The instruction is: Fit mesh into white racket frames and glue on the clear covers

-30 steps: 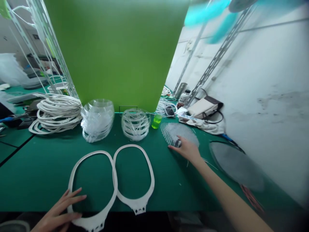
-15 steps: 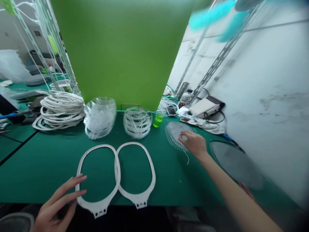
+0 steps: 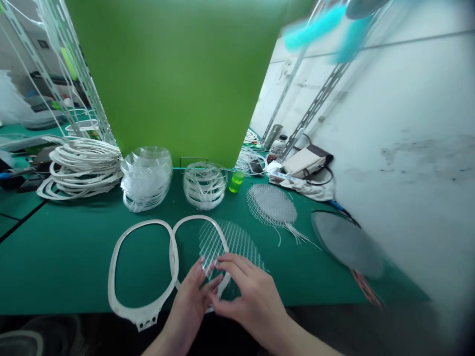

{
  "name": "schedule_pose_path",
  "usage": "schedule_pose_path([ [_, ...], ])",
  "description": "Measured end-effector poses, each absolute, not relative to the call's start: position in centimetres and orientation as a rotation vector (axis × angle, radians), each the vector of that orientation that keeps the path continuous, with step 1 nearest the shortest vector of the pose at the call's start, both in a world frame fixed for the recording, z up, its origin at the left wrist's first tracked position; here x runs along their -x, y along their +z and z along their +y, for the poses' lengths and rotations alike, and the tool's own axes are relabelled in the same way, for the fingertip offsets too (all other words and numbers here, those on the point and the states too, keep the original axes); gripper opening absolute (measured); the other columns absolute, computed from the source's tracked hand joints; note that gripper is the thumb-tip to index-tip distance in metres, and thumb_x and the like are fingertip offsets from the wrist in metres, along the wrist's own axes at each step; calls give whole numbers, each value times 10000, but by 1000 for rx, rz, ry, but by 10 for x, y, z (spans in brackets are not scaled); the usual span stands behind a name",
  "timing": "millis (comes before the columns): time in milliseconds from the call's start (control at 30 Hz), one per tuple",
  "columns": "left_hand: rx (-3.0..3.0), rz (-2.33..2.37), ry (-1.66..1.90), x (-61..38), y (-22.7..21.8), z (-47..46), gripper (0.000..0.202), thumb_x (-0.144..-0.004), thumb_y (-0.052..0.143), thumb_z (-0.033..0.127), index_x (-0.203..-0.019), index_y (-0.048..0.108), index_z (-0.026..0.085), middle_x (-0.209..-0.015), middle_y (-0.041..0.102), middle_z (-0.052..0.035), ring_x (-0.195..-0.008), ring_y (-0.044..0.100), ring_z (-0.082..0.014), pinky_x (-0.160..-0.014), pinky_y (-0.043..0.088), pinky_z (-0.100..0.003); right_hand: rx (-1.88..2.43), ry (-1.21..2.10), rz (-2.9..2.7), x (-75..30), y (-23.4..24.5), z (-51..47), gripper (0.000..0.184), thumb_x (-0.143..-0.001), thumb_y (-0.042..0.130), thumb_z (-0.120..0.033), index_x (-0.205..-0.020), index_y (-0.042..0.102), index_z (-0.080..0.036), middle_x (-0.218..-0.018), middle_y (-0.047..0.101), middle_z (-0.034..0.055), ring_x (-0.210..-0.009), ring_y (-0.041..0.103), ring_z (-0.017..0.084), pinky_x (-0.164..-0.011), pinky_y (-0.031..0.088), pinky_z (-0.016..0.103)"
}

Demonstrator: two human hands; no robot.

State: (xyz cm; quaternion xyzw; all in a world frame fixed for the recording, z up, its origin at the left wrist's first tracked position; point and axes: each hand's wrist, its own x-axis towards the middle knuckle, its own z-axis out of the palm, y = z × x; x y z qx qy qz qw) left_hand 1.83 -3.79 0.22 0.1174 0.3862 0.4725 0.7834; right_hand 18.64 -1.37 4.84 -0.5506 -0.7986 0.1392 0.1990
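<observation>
Over the right-hand white oval frame (image 3: 200,217), both hands meet at a translucent mesh piece (image 3: 237,237), blurred by motion. Its lower edge is pinched by the fingers of my right hand (image 3: 252,296). My left hand (image 3: 189,296) has its fingertips closed at the same edge, close to the right fingers. A second white oval frame (image 3: 115,267), with a holed tab at its bottom, overlaps the first on its left side. Further right lies a round stack of mesh pieces (image 3: 272,203), with loose strands hanging off its lower edge.
Behind stand a clear plastic stack (image 3: 146,180), another clear ring stack (image 3: 205,187) and a green jar (image 3: 236,182). Piled white frames (image 3: 83,168) sit left. A racket (image 3: 345,242) lies right, below a bag (image 3: 308,160). A green panel (image 3: 170,84) rises behind.
My right hand has left the mesh stack and moved left with one mesh piece. My left hand has come off the left frame and moved right to meet it.
</observation>
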Motion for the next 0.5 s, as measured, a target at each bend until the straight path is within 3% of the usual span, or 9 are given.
schedule_pose_path([
  [67,-248,962,1035,-30,3,-32,691,-819,797,388,-1412,489,213,-1472,524,-174,-1303,569,-326,-1112,433,-440,1594,542,-2099,-210,51,14,372,-849,531,-627,-1090,714,-411,-1173,723,-34,-1107,678,272,-909,592,413],
  [133,-300,1083,1050,-36,10,-27,660,-808,813,232,-1389,499,213,-1454,537,-176,-1250,613,-319,-1078,467,-435,1872,391,-1852,-248,49,58,534,-860,501,-672,-1157,691,-271,-1211,709,61,-1126,657,303,-921,563,419],
  [267,-288,1131,1075,-22,32,-25,490,-827,772,171,-1283,598,210,-1430,571,-153,-1163,670,-330,-940,570,-414,2384,182,-1709,-322,25,141,926,-855,537,-664,-1487,373,-7,-1498,440,273,-1380,436,386,-1049,426,436],
  [333,-261,1170,1103,-1,38,-30,492,-818,783,210,-1280,620,252,-1449,569,-107,-1151,678,-327,-866,603,-372,2444,226,-1729,-344,10,160,1060,-793,590,-721,-1499,338,28,-1447,473,319,-1339,472,420,-1006,443,451],
  [433,-227,1274,1174,39,37,-41,536,-790,801,256,-1296,629,288,-1453,576,-66,-1150,681,-319,-812,622,-318,2472,265,-1743,-358,-4,167,1154,-705,595,-825,-1516,353,-41,-1271,631,267,-1183,601,403,-903,494,447],
  [500,-195,1354,1222,63,32,-49,538,-789,781,258,-1305,634,297,-1454,578,-51,-1156,678,-318,-785,633,-303,2455,194,-1749,-362,-8,166,1150,-706,533,-870,-1518,359,-74,-1263,642,240,-1145,625,376,-870,508,430],
])
